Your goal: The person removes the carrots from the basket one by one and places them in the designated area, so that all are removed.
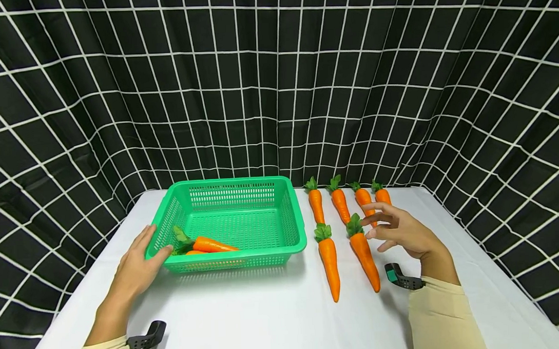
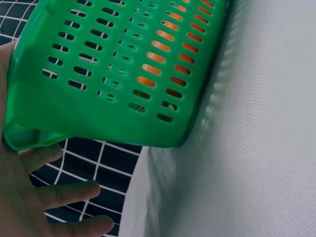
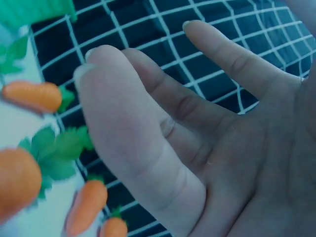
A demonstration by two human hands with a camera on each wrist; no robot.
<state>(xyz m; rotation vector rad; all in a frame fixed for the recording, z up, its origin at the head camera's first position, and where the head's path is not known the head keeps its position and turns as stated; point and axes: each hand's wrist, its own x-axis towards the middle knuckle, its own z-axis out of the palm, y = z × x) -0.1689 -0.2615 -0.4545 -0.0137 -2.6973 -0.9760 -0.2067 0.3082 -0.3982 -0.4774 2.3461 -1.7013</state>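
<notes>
A green plastic basket [image 1: 300,230] with slotted walls stands on the left half of the white table. My left hand [image 1: 132,267] holds its near left corner, thumb over the rim and the other fingers outside; the left wrist view shows those fingers [image 2: 69,195] fairly straight. Inside the basket, an orange carrot [image 1: 212,244] with green leaves lies by the near wall, with part of another under it. My right hand [image 1: 404,233] hovers with bent, spread fingers and nothing in them, beside the leafy top of the right front carrot [image 1: 365,259]. Left of that lies another carrot [image 1: 329,265].
Behind the two front carrots, several more carrots [image 1: 316,206] lie in a row, leaves toward the back; my right fingers partly cover the rightmost ones in the head view. A black curtain [image 1: 268,103] with a white grid encloses the table [image 1: 247,319] at the back and sides.
</notes>
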